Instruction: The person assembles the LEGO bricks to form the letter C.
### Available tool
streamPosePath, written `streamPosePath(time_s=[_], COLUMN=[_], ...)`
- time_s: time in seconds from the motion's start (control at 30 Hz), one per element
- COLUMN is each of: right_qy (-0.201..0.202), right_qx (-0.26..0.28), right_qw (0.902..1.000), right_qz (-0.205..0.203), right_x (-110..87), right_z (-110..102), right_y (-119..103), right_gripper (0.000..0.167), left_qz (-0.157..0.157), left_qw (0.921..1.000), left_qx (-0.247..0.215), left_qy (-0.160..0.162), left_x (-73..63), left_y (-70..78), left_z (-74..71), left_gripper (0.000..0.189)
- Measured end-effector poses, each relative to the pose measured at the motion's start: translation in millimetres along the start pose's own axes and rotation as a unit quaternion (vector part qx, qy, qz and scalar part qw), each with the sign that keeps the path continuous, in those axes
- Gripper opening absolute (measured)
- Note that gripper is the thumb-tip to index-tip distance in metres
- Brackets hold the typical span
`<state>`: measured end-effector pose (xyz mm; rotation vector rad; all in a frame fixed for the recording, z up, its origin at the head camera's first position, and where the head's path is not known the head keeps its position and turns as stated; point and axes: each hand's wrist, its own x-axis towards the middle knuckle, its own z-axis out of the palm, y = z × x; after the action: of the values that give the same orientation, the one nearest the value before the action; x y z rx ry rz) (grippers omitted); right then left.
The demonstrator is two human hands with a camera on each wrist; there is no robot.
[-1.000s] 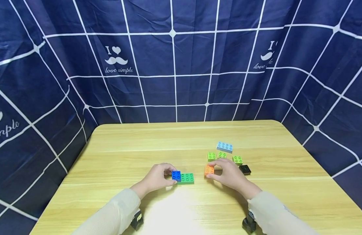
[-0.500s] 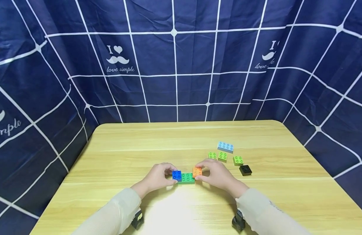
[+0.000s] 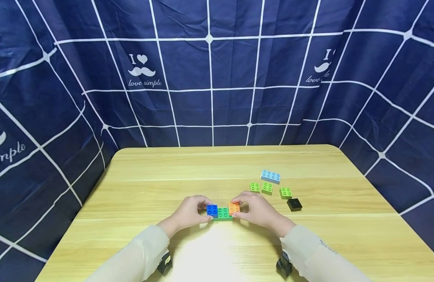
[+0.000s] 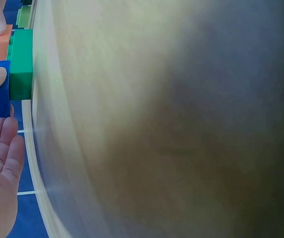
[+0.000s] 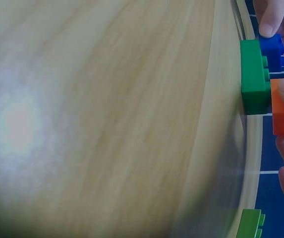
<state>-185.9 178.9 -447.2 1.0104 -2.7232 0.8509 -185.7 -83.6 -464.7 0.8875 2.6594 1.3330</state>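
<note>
A long green building brick (image 3: 223,213) lies between the hands near the middle of the table. Its left end bears a square blue brick (image 3: 212,210), pinched by the left hand (image 3: 190,213) between thumb and fingers. With thumb and fingertips, the right hand (image 3: 255,209) grips a square orange brick (image 3: 234,208) at the green brick's right end. In the right wrist view the orange brick (image 5: 283,116) sits against the stud side of the green brick (image 5: 253,74) and juts past its end. The blue brick (image 4: 0,94) also overhangs in the left wrist view.
Beyond the right hand lie several loose bricks: lime green ones (image 3: 267,188), a long light blue one (image 3: 270,176) and a black one (image 3: 294,204). The wooden table (image 3: 160,168) is bounded at the back and sides by a dark blue checked curtain (image 3: 181,105).
The right hand has carried the orange brick leftward from beside the green brick onto its right end. The left hand keeps its hold on the blue brick and has stayed in place.
</note>
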Motion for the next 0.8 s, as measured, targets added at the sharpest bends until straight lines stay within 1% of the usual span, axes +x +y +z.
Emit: streamPosePath(time_s=[0.3, 0.53, 0.63, 0.8], right_qy=[-0.008, -0.025, -0.03, -0.021], right_qx=[0.011, 0.016, 0.013, 0.013], right_qw=[0.9999, 0.9994, 0.9993, 0.9996], right_qz=[-0.001, 0.015, 0.016, 0.016], right_x=[1.0, 4.3, 5.2, 3.9], right_z=[-1.1, -1.6, -0.6, 1.3], right_y=[-1.7, -5.1, -6.3, -6.9], right_gripper=[0.035, 0.033, 0.032, 0.031], left_qz=[0.001, 0.001, -0.001, -0.001], left_qw=[1.0, 1.0, 1.0, 1.0], left_qx=[0.001, 0.002, -0.002, 0.001], left_qy=[-0.002, -0.003, -0.004, -0.004], left_x=[0.2, -0.6, -1.0, -1.0], left_y=[-0.1, 0.7, 1.0, 0.8], left_z=[-0.3, -1.3, -1.5, -1.3], left_gripper=[0.026, 0.026, 0.026, 0.026])
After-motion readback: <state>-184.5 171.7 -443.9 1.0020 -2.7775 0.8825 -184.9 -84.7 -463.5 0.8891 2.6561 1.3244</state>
